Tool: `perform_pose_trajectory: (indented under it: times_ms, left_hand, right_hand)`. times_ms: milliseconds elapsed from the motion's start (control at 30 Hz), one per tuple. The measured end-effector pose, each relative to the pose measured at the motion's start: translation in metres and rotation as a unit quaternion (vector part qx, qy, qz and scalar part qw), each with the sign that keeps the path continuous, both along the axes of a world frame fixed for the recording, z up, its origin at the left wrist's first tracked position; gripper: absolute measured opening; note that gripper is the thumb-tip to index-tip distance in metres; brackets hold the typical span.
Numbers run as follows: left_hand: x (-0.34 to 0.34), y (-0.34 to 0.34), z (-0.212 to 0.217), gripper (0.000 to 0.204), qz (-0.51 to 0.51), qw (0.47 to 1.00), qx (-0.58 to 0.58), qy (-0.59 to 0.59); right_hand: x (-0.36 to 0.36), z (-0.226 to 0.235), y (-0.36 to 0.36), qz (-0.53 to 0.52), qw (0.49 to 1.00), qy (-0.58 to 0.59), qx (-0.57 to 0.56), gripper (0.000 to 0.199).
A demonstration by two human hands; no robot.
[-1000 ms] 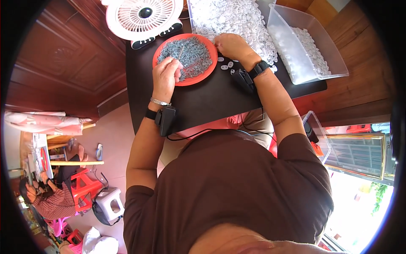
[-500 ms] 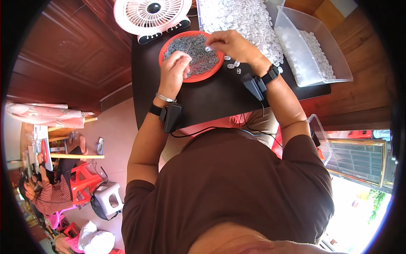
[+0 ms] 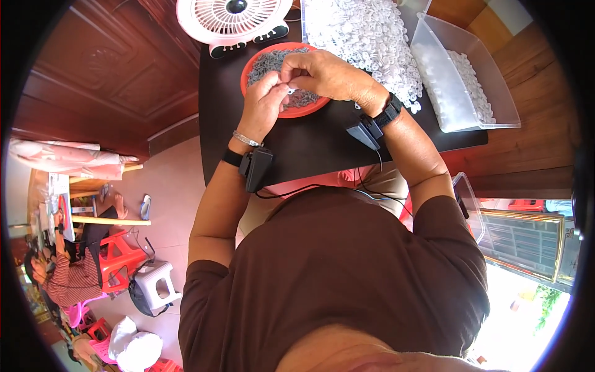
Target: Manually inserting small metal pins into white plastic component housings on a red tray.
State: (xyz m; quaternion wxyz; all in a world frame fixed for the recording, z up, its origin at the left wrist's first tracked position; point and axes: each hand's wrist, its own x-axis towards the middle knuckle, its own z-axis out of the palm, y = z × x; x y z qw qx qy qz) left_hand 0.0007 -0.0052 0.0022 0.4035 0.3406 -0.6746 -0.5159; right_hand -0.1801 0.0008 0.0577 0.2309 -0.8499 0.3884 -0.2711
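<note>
A red round tray (image 3: 248, 74) full of several small grey metal parts (image 3: 266, 62) sits on a black table (image 3: 310, 149). Over it my left hand (image 3: 263, 102) and my right hand (image 3: 322, 74) meet, fingertips pinched together on a tiny piece that I cannot make out clearly. A heap of small white plastic pieces (image 3: 365, 37) lies just right of the tray, close behind my right hand. Both wrists carry black strapped devices with cables.
A pink and white desk fan (image 3: 232, 18) stands behind the tray. A clear plastic bin (image 3: 477, 111) with more white pieces sits at the right on a wooden surface. Lower left, a person in a striped top sits near red stools (image 3: 118, 254).
Both hands have come together above the tray; earlier the left lay flat on the grey parts and the right reached toward the white heap. The view has shifted closer.
</note>
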Motion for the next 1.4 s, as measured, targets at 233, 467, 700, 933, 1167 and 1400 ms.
perform_pose_trajectory:
  times_ms: [233, 467, 700, 933, 1167, 1400]
  left_hand:
    - [0.002, -0.001, 0.004, 0.015, -0.007, 1.0, 0.019, 0.0]
    - [0.003, -0.003, 0.001, 0.013, -0.022, 0.994, 0.097, 0.041]
    - [0.003, -0.005, 0.004, 0.017, 0.017, 0.994, 0.096, 0.047]
    - [0.004, -0.006, 0.005, 0.02, 0.042, 0.994, 0.091, 0.048]
    - [0.004, -0.005, 0.004, 0.02, 0.046, 0.993, 0.094, 0.058]
    - [0.004, -0.004, 0.005, 0.018, 0.046, 0.993, 0.092, 0.065]
  right_hand:
    - [0.004, -0.015, -0.008, -0.04, 0.986, -0.153, 0.048, 0.014]
    - [0.008, -0.033, -0.011, -0.036, 0.946, -0.296, 0.13, 0.017]
    - [-0.004, -0.057, -0.021, -0.091, 0.974, 0.11, -0.176, 0.016]
    - [-0.005, -0.054, -0.022, -0.086, 0.983, 0.097, -0.129, 0.012]
    - [-0.001, -0.05, -0.018, -0.136, 0.989, 0.019, -0.062, 0.015]
    - [-0.002, -0.055, -0.02, -0.118, 0.986, 0.014, -0.118, 0.015]
